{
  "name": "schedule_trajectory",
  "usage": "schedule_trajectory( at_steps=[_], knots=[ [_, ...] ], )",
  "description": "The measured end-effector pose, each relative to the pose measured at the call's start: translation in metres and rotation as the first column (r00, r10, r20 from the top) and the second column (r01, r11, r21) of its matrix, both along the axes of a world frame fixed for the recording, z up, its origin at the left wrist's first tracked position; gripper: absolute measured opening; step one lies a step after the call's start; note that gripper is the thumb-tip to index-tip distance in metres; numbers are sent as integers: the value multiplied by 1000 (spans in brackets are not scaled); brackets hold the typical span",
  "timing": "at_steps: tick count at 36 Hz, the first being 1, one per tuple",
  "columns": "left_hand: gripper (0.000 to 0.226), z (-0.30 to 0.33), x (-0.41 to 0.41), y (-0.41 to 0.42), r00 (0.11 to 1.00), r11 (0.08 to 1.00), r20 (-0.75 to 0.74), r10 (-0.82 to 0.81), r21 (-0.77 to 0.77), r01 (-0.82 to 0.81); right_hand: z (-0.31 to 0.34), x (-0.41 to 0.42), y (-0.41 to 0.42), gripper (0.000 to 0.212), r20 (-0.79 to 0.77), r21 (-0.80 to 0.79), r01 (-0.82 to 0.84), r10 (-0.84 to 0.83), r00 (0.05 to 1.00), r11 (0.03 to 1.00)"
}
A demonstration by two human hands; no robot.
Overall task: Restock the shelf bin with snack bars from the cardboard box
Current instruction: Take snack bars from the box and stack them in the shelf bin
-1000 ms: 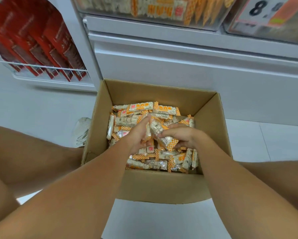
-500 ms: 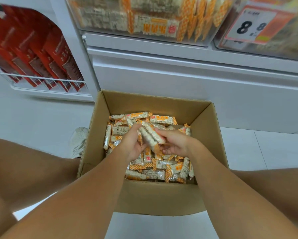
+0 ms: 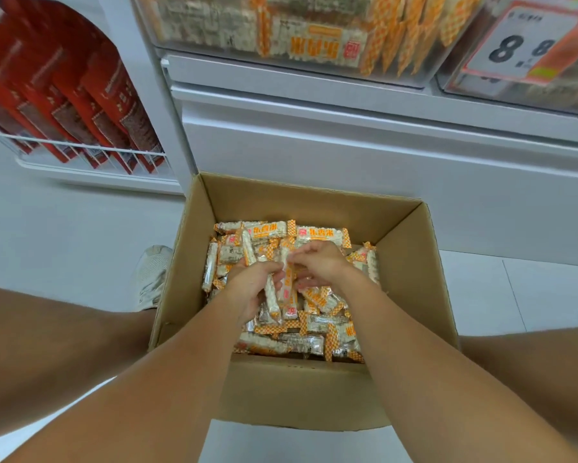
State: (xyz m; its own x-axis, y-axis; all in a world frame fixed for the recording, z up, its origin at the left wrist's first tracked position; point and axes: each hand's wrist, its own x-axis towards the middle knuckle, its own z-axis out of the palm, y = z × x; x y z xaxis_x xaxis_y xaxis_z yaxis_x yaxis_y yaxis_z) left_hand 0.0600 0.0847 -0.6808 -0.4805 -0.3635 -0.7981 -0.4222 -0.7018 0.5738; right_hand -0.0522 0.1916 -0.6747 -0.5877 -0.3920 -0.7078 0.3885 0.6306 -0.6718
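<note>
An open cardboard box [image 3: 411, 282] stands on the floor between my knees, filled with several orange-and-white wrapped snack bars [image 3: 314, 235]. Both my hands are inside it, over the pile. My left hand [image 3: 252, 287] grips a bundle of bars [image 3: 274, 295] that point toward me. My right hand [image 3: 317, 262] has its fingers curled on the top of the same bundle. Above, at the top of the view, a clear shelf bin [image 3: 280, 38] holds the same kind of bars.
A white shelf base [image 3: 347, 138] rises right behind the box. Red packets [image 3: 80, 105] fill a white wire rack at the left. An orange price tag [image 3: 531, 45] hangs at the top right. A white shoe [image 3: 152, 272] rests left of the box.
Both hands stayed in the box and gathered bars into a bundle, which turned from lying across to pointing toward me. The camera tilted up, bringing more of the shelf bin into view.
</note>
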Motion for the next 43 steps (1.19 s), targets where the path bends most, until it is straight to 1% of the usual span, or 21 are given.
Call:
schedule_trajectory(
  at_steps=[2, 5, 8, 10, 13, 17, 18, 21, 23, 24, 27, 29, 30, 32, 33, 34, 36, 38, 40, 42, 43],
  knots=[
    [84, -3, 0, -4, 999, 1000, 41, -10, -3, 10, -7, 6, -7, 33, -77, 22, -66, 68, 995, 998],
    [71, -6, 6, -5, 991, 997, 124, -60, -39, 65, -14, 11, -11, 39, -60, 2, -100, 100, 993, 995],
    [102, -9, 7, -2, 979, 995, 188, -71, -54, 83, -20, 12, -12, 34, -42, -33, -87, 85, 995, 996],
    [110, -11, 7, -1, 970, 986, 225, -92, -115, 121, -21, 13, -12, 34, -45, -37, -46, 44, 998, 998],
    [103, -14, 8, -3, 955, 965, 265, -133, -187, 186, -23, 15, -9, 41, 18, -70, 77, -76, 997, 995],
    [112, -7, 12, -4, 957, 976, 239, -166, -101, 194, -21, 12, -3, 32, 176, -134, 207, -182, 967, 969],
    [103, -6, 12, -4, 963, 980, 197, -183, -39, 194, -19, 9, 0, 28, 223, -145, 208, -172, 959, 967],
    [42, 1, 12, -1, 971, 968, 58, -233, 107, 226, -12, 1, 11, 19, 354, -205, 208, -126, 927, 956],
    [30, 9, 11, 2, 974, 963, 2, -226, 149, 223, -7, 3, 13, 13, 366, -229, 161, -68, 928, 960],
    [31, 11, 10, 3, 979, 968, -2, -204, 147, 202, -4, 4, 11, 10, 310, -218, 109, -37, 950, 970],
    [52, 9, 9, 3, 985, 978, 16, -169, 130, 166, -4, -2, 2, 10, -108, -131, 49, -64, 992, 990],
    [60, 5, 8, 2, 990, 980, 18, -141, 142, 137, -3, -16, -2, 23, -489, 0, 5, -5, 872, 1000],
    [63, 3, 7, 2, 992, 981, 9, -122, 153, 119, -2, -24, -2, 35, -601, 145, -57, 134, 788, 988],
    [78, 4, 7, 3, 996, 981, -12, -92, 171, 92, -1, -35, -2, 56, -588, 435, -159, 413, 695, 886],
    [87, 6, 7, 3, 996, 981, -15, -86, 175, 87, -2, -37, -2, 57, -536, 536, -189, 505, 676, 822],
    [91, 8, 8, 4, 997, 979, -11, -81, 189, 81, -5, -38, -1, 51, -494, 613, -208, 575, 652, 762],
    [73, 13, 9, 4, 998, 977, 7, -66, 204, 64, -10, -37, 2, 36, -447, 697, -213, 646, 619, 685],
    [53, 16, 9, 1, 1000, 980, 15, -20, 197, 17, -6, -36, 5, 27, -436, 709, -180, 624, 648, 682],
    [66, 17, 9, -2, 1000, 984, 23, 12, 179, -16, 2, -39, 10, 32, -422, 658, -170, 546, 724, 734],
    [71, 20, 6, -4, 1000, 987, 19, 9, 163, -12, 14, -39, 14, 45, -337, 422, -229, 386, 859, 877],
    [66, 22, 4, -4, 1000, 988, 8, 0, 154, -1, 24, -36, 16, 52, -209, 241, -245, 297, 932, 939]
  ],
)
